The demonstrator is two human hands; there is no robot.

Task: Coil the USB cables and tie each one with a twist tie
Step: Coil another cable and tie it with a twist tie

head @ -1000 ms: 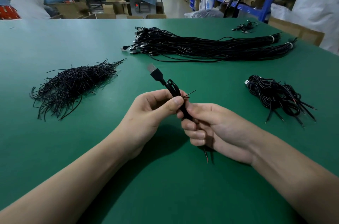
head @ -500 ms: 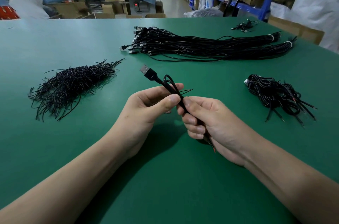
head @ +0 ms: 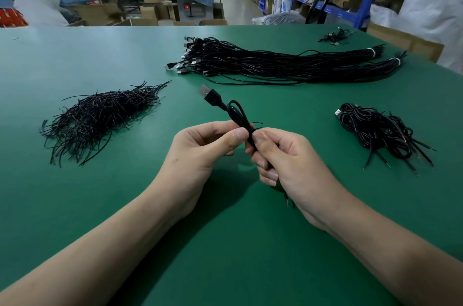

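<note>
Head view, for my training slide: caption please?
Left hand and right hand pinch a coiled USB cable over the green table.

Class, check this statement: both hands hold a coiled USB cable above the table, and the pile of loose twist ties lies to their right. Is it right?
Not quite: in the head view the twist tie pile lies to their left. The left hand and right hand do hold the coiled cable.

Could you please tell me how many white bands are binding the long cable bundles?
2: the farther band and the nearer band, both at the right ends of the long cable bundles; others may be hidden.
</note>
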